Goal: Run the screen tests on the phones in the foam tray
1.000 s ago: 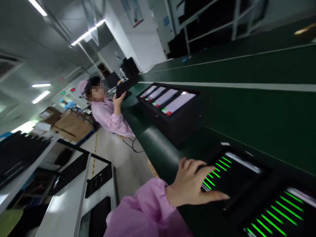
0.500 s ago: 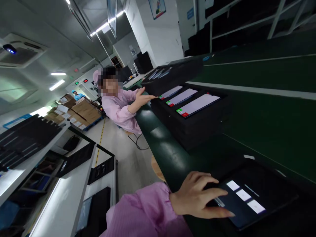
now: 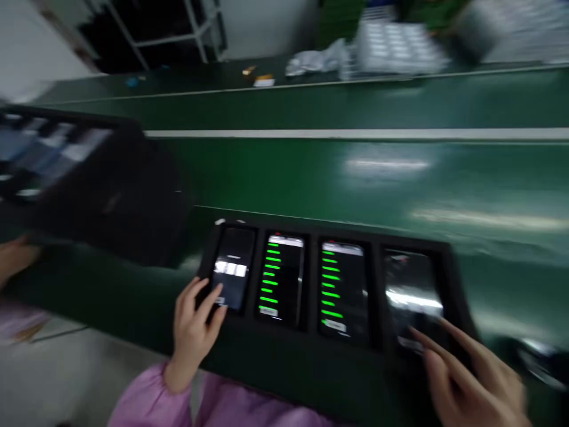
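Observation:
A black tray [image 3: 312,284] on the green bench holds several smartphones side by side. My left hand [image 3: 193,326] rests at the lower end of the leftmost phone [image 3: 235,249], fingers spread, the tips at its screen, which shows white blocks. Both middle phones, the left one [image 3: 288,273] and the right one [image 3: 353,284], show green lines of text on black. Over the lower part of the rightmost phone [image 3: 411,273] is my right hand [image 3: 478,379], fingers stretched out, one fingertip at the glass. A bright reflection crosses that phone's dark screen. Neither hand grips anything.
A stack of black trays [image 3: 128,184] with more phones stands to the left. Beyond it another person's hand [image 3: 18,258] shows at the edge. A dark round object [image 3: 540,359] lies on the right, blurred. White packing trays [image 3: 395,50] sit at the back of the green bench [image 3: 275,172].
My view has swung from the co-worker on the left to the tray in front. My right hand has come into view at the rightmost phone. My left hand remains at the leftmost phone.

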`<state>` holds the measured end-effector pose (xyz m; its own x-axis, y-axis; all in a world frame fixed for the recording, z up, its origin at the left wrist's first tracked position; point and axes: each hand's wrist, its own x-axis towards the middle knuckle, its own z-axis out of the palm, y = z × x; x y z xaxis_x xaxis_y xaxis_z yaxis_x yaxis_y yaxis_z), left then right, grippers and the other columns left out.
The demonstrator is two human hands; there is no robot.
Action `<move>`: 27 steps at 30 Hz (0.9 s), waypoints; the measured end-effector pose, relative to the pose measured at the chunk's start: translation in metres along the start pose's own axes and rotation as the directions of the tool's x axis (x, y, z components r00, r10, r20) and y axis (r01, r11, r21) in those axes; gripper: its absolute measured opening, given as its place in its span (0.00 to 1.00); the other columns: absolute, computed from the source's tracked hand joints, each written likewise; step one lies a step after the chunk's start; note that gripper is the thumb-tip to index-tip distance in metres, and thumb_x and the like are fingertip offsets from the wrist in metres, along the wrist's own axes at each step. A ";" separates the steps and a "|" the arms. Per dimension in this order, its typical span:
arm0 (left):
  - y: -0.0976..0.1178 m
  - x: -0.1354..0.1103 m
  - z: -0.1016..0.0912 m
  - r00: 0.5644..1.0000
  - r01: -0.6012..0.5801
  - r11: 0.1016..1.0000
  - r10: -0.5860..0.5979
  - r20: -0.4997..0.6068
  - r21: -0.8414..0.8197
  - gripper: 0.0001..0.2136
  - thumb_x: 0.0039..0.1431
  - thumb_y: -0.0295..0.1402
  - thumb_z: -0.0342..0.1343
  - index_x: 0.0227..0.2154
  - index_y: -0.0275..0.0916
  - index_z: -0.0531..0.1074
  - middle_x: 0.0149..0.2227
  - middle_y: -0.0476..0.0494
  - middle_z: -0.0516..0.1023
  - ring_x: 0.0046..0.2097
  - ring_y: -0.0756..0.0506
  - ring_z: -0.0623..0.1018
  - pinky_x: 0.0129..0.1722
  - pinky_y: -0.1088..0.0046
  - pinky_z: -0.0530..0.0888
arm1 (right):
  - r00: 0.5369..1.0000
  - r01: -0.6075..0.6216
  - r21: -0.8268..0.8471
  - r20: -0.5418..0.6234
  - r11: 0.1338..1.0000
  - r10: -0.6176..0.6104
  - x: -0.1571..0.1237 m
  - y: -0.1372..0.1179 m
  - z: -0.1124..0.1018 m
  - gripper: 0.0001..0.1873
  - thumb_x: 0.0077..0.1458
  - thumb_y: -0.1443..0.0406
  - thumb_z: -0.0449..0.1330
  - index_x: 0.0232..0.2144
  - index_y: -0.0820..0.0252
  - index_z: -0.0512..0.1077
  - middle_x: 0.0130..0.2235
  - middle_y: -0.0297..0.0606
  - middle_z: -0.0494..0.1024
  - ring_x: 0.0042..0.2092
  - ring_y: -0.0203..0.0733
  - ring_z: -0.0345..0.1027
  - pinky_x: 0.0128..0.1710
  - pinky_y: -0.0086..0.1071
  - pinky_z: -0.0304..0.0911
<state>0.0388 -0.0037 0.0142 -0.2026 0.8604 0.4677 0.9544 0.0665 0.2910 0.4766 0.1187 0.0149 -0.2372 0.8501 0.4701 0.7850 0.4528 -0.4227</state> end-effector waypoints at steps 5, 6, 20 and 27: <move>-0.010 -0.006 0.008 0.998 -0.057 0.998 0.057 -0.011 -0.001 0.18 0.67 0.31 0.62 0.59 0.46 0.78 0.62 0.35 0.74 0.65 0.30 0.75 0.66 0.46 0.70 | 0.999 0.042 -0.176 0.005 0.984 -0.042 -0.008 0.002 -0.005 0.14 0.70 0.65 0.58 0.51 0.50 0.81 0.61 0.44 0.77 0.57 0.58 0.73 0.52 0.54 0.68; -0.011 -0.008 0.009 0.998 -0.061 0.998 0.061 -0.010 0.005 0.19 0.67 0.32 0.62 0.59 0.46 0.78 0.62 0.34 0.74 0.65 0.29 0.75 0.66 0.46 0.70 | 0.999 0.036 -0.185 0.005 0.982 -0.036 -0.007 0.002 -0.004 0.14 0.70 0.66 0.58 0.51 0.51 0.81 0.61 0.43 0.77 0.57 0.57 0.73 0.52 0.52 0.68; -0.015 -0.009 0.007 0.998 -0.046 0.999 0.046 0.033 0.003 0.18 0.67 0.34 0.63 0.59 0.43 0.79 0.61 0.30 0.76 0.65 0.26 0.75 0.66 0.40 0.70 | 0.998 0.021 -0.264 0.063 0.964 -0.005 0.013 -0.006 -0.015 0.16 0.73 0.63 0.55 0.51 0.51 0.82 0.60 0.44 0.78 0.59 0.52 0.72 0.55 0.49 0.70; -0.012 -0.005 0.009 0.999 -0.036 0.999 0.036 -0.006 -0.004 0.15 0.68 0.36 0.61 0.55 0.44 0.80 0.60 0.34 0.74 0.64 0.30 0.75 0.65 0.46 0.70 | 0.991 0.100 -0.234 0.112 0.967 -0.075 0.041 -0.037 0.000 0.16 0.74 0.61 0.54 0.51 0.51 0.82 0.66 0.45 0.73 0.64 0.56 0.66 0.58 0.52 0.64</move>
<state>0.0303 -0.0044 0.0003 -0.1692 0.8593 0.4827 0.9602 0.0333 0.2774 0.4380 0.1367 0.0499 -0.3581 0.8382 0.4113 0.8693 0.4601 -0.1808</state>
